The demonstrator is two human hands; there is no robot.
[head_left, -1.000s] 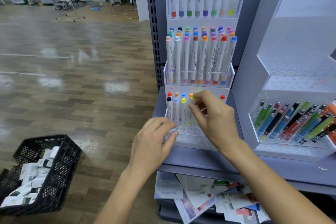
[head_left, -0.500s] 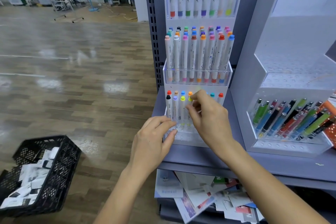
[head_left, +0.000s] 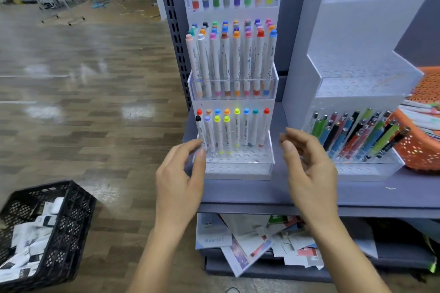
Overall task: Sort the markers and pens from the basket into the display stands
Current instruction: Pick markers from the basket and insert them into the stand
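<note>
- The left hand [head_left: 178, 173] rests its thumb and fingertips against the front left corner of the clear marker stand [head_left: 238, 166]. The fingers are loosely curved and hold no marker.
- The right hand [head_left: 307, 166] hangs empty, fingers relaxed and slightly bent, over the shelf [head_left: 238, 192] in the gap between the marker stand and the pen stand [head_left: 357, 74].
- The two hands are apart, one on each side of the stand's lowest tier.
- In that tier the markers [head_left: 226, 131] stand upright with caps up; the front holes and some to the right are unfilled.
- The orange basket [head_left: 426, 150] sits at the far right of the shelf, beyond the pen stand. The markers and pens in it [head_left: 419, 114] lie roughly flat, long axes running left to right.
- The right hand is clearly nearer the basket, so the next pick likely calls for it to reach rightward past the pen stand, then turn the marker upright for a hole.
- A black crate [head_left: 59, 221] of packets sits on the floor to the left.
</note>
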